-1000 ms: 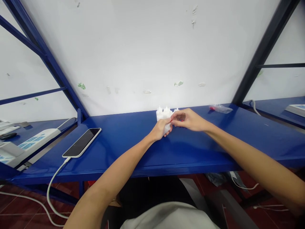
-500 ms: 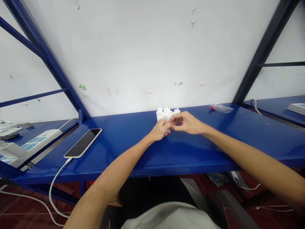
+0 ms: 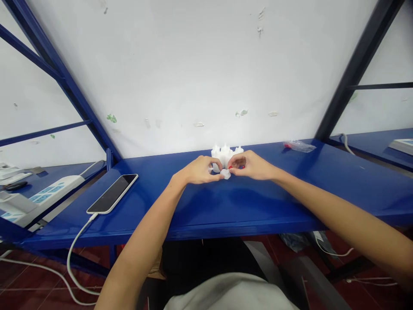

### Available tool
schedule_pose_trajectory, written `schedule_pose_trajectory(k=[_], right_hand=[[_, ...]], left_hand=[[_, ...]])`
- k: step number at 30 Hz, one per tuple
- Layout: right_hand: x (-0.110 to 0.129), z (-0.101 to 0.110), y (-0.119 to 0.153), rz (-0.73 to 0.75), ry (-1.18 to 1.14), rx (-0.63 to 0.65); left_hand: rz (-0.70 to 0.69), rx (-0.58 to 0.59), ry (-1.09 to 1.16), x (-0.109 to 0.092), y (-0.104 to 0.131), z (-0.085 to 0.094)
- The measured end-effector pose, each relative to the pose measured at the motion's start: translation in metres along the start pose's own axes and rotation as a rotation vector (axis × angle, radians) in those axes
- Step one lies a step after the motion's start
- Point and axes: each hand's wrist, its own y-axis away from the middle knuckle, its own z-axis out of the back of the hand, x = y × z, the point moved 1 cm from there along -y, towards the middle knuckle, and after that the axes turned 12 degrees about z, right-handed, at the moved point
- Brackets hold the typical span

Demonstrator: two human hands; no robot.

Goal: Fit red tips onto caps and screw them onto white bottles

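A small white plastic bottle (image 3: 225, 174) sits at the thumb tip of my left hand (image 3: 201, 169), whose thumb and fingers curl around it; part of it is hidden. My right hand (image 3: 253, 165) is closed in a pinch on a small red piece (image 3: 230, 167), right beside the bottle. More red shows through the loop of the right thumb and finger, too small to make out. Just behind both hands stands a cluster of white bottles with pointed tips (image 3: 225, 150), upright and close together on the blue table (image 3: 155, 193).
A phone (image 3: 112, 193) lies at the left with a white charging cable (image 3: 75, 241) running off the front edge. A clear plastic bag (image 3: 300, 146) with something red is at the back right. A power strip (image 3: 53, 193) is beyond the blue frame at the left.
My left hand has turned and shifted left, its fingers now spread further around the white bottle. The bottle and the red piece have come into view; my right hand has barely moved.
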Motion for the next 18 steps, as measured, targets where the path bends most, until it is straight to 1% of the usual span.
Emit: schedule_pose_trajectory(k=[3,7,9,10,13,15,16,17,18], right_hand=[[-0.005,-0.008,0.001,-0.015,0.004,0.066],[-0.009,-0.015,0.002,-0.014,0.053,0.092],[-0.008,-0.016,0.002,-0.006,0.134,0.096],[-0.008,-0.016,0.001,-0.001,0.181,0.103],[-0.007,-0.017,0.001,-0.011,0.277,0.153],[-0.009,-0.019,0.001,-0.02,0.287,0.188],[-0.01,-0.02,0.001,-0.02,0.285,0.205],[-0.011,-0.021,0.001,-0.02,0.28,0.221],[-0.012,-0.021,0.001,-0.022,0.273,0.238]], left_hand=[[0.009,0.053,-0.056,0.002,-0.001,-0.004],[0.034,0.105,-0.115,0.011,-0.005,-0.008],[0.101,0.113,-0.146,0.023,-0.006,-0.003],[0.158,0.112,-0.162,0.031,-0.006,0.001],[0.365,0.075,-0.224,0.056,-0.002,0.015],[0.465,0.079,-0.254,0.068,0.001,0.025],[0.482,0.058,-0.251,0.072,0.003,0.029],[0.485,0.005,-0.238,0.073,0.004,0.033],[0.477,-0.076,-0.22,0.072,0.004,0.036]])
